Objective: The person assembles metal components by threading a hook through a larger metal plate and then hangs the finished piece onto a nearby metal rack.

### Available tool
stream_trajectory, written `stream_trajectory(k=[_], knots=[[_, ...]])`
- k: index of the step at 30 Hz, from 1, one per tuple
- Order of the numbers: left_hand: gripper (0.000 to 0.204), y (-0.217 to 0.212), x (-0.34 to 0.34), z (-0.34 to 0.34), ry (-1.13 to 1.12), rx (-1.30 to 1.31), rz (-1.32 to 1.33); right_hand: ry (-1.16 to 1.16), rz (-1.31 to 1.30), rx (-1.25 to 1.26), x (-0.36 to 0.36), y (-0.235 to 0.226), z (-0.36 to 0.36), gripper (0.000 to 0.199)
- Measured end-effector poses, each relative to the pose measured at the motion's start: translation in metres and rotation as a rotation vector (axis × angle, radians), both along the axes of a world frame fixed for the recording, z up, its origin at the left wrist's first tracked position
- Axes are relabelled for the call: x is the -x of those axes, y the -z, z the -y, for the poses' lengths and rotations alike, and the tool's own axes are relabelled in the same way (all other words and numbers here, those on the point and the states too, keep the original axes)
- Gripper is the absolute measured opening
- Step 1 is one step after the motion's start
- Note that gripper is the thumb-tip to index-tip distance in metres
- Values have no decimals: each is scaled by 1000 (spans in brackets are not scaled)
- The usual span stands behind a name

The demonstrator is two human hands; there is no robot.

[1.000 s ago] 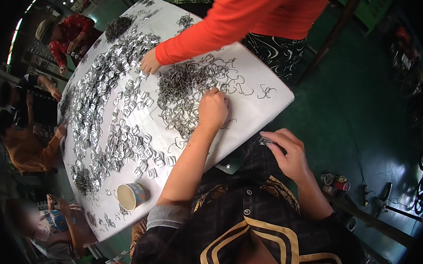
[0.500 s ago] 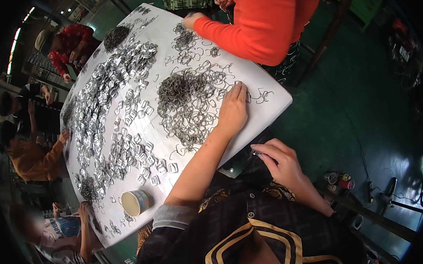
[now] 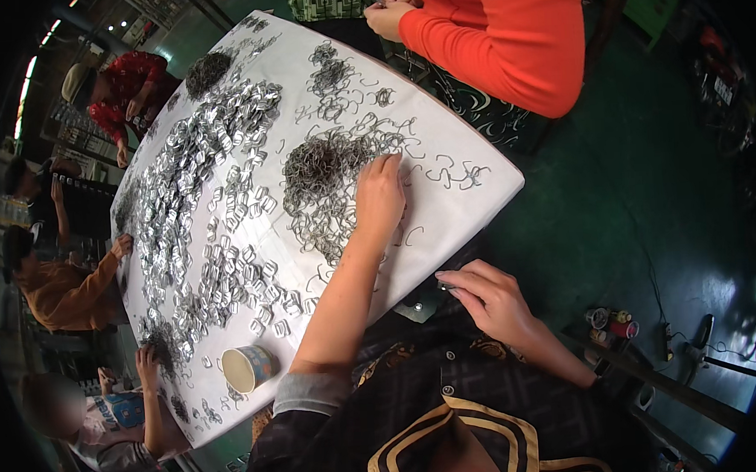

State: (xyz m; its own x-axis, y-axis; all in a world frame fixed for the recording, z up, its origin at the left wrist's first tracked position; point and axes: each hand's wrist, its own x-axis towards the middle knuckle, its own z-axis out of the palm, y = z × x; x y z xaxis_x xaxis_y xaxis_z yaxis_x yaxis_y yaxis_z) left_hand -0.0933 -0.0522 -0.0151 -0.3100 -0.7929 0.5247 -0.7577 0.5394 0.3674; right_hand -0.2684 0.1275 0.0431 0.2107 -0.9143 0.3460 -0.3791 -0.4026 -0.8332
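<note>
My left hand (image 3: pixel 381 200) is at the right side of a pile of bent grey wire hooks (image 3: pixel 327 166) on the table. Its fingers are drawn together and curled down among the loose hooks, and what they pinch, if anything, is hidden. Off the table's near edge, in front of my body, my right hand (image 3: pixel 494 302) is closed, with thumb and forefinger pinching a small metal piece (image 3: pixel 446 286). Most of that piece is covered by the fingers. Left of the hooks lies a long heap of shiny flat metal buckles (image 3: pixel 163 213).
A paper tub (image 3: pixel 246 368) stands near the table's front left edge. The white-covered table (image 3: pixel 467 150) ends in a corner at right. A person in a red-orange sleeve (image 3: pixel 492 55) works at the far right side; several others line the left side. A smaller hook pile (image 3: pixel 209 72) lies far off.
My left hand has slid left over the table, its fingers now curled toward the pile. My right hand has shifted slightly left. The red-orange-sleeved person has drawn a hand back off the table.
</note>
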Motion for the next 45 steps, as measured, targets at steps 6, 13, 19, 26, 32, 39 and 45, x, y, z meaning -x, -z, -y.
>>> stream_trajectory(k=[6, 13, 19, 26, 32, 39, 45], knots=[[12, -10, 18, 35, 118, 37, 544, -14, 25, -27, -4, -1, 0, 23], [8, -13, 18, 44, 46, 30, 678, -26, 104, -128, -12, -4, -7, 27], [8, -10, -20, 29, 56, 17, 581, -65, 126, -172, -20, 5, -10, 31], [10, -25, -10, 19, 46, -63, 756, -110, 105, -178, -31, 4, -8, 31], [8, -15, -19, 26, 21, -64, 371, -121, 131, -162, -32, 0, -13, 30], [9, -7, 6, -25, 98, -45, 147, -101, 93, -144, -27, 8, -12, 30], [17, -7, 5, -50, 114, 6, 267, -98, 84, -137, -24, 5, -11, 30]])
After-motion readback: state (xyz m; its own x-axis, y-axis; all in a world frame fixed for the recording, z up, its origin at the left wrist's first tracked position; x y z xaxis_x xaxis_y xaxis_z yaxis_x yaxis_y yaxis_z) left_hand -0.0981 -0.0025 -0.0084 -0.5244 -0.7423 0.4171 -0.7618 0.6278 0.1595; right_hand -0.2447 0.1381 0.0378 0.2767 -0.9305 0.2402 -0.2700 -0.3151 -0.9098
